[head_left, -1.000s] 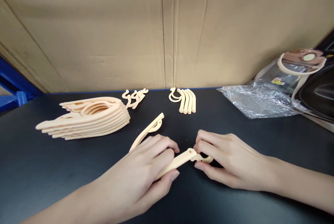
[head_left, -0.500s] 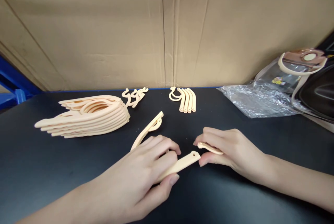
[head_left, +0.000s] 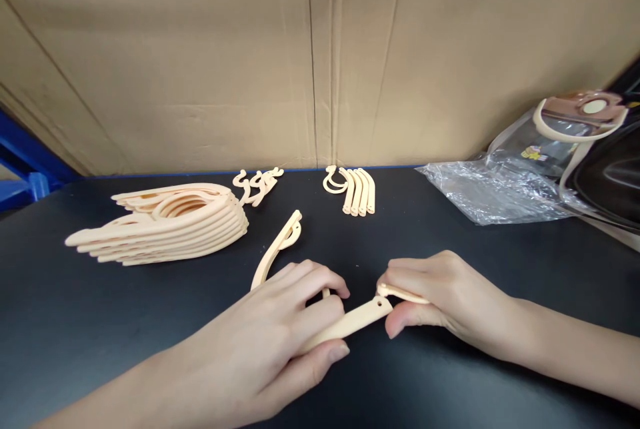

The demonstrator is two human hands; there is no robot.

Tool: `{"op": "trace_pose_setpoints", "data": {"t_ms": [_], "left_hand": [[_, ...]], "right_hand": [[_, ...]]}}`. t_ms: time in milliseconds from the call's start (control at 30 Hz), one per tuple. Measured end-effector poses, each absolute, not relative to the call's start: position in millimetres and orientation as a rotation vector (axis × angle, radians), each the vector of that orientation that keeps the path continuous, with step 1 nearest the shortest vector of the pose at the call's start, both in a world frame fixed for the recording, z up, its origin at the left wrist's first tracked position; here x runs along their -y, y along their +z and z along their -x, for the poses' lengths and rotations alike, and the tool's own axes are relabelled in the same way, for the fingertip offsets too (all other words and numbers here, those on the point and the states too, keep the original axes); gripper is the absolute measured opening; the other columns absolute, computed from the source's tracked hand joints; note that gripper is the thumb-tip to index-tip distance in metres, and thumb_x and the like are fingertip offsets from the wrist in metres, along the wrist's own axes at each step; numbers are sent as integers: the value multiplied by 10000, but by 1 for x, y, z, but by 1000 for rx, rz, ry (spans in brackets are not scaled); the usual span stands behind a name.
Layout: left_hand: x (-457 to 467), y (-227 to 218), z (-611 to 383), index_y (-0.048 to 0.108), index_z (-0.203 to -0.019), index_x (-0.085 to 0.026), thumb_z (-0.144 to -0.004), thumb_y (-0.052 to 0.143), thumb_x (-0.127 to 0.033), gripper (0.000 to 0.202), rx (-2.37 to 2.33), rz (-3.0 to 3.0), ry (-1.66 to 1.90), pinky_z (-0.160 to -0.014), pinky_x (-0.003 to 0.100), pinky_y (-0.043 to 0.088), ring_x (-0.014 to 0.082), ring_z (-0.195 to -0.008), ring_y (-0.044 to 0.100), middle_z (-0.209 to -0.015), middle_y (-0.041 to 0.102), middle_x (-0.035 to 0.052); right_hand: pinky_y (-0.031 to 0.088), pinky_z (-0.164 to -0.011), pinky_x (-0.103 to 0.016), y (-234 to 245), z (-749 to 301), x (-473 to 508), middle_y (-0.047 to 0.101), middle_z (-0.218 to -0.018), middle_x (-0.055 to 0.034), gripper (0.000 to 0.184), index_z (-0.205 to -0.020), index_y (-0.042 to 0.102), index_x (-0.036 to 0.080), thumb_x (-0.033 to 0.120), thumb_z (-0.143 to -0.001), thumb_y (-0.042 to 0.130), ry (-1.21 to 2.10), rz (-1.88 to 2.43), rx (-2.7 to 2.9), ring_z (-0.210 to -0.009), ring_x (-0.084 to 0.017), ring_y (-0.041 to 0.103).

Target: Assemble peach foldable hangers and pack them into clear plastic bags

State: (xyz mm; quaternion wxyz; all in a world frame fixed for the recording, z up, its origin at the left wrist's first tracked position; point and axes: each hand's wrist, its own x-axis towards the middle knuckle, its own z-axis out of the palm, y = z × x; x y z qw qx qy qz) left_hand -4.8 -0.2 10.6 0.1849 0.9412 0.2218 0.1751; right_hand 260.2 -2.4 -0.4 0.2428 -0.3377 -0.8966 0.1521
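Note:
My left hand point(head_left: 305, 329) grips a cream plastic hanger body point(head_left: 357, 320) with a small hole in its near end. The body's other arm point(head_left: 277, 249), with a rounded loop beside it, sticks out beyond my knuckles; my fingers hide the middle. Pinched between the thumb and fingers of my right hand point(head_left: 440, 289) is a thin, curved cream hanger piece point(head_left: 407, 293), partly covered by the hand. Its tip is right at the holed end of the body, and I cannot tell whether they are joined.
Stacked hanger bodies point(head_left: 165, 236) lie at the left on the black table point(head_left: 150, 309). Several hooks point(head_left: 257, 182) and curved arm pieces point(head_left: 360, 192) lie at the back. A clear plastic bag point(head_left: 500, 192) and a lidded bottle point(head_left: 555, 142) stand right, before a cardboard wall point(head_left: 225, 69).
The hanger body's holed end has moved slightly right and down. My right hand's piece has dropped a little, closing the gap to that end. The body's far arm has swung left.

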Motion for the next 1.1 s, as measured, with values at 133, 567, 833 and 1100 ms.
{"op": "trace_pose_setpoints", "data": {"t_ms": [133, 567, 833, 1100], "left_hand": [[0, 10, 5, 634, -1038, -232, -997, 498, -217, 143, -611, -2671, 523, -918, 273, 477, 192, -1076, 573, -1175, 619, 44], [0, 10, 6, 601, -999, -225, -1028, 464, -252, 143, -615, -2669, 459, -912, 289, 446, 192, -1082, 549, -1234, 578, 47], [0, 9, 7, 582, -1064, -223, -1038, 458, -233, 127, -584, -2651, 440, -939, 252, 426, 174, -1128, 514, -1266, 551, 33], [0, 10, 7, 540, -1039, -226, -1047, 456, -228, 84, -587, -2677, 494, -929, 219, 403, 152, -1109, 504, -1257, 540, 14]], "right_hand": [[328, -493, -174, 4, -258, 5, 522, -632, 74, 455, -927, 578, 212, 653, -942, 470, 528, 997, 2445, -508, -68, 443], [299, -474, -183, 11, -258, 6, 512, -624, 75, 490, -841, 536, 200, 652, -970, 397, 447, 935, 2568, -483, -64, 382], [303, -490, -233, 11, -262, 9, 566, -673, 31, 530, -871, 633, 176, 555, -1046, 306, 120, 864, 2635, -504, -88, 453], [298, -513, -193, 13, -258, 13, 460, -662, 75, 365, -806, 489, 201, 472, -1045, 438, 581, 899, 2487, -517, -57, 387]]}}
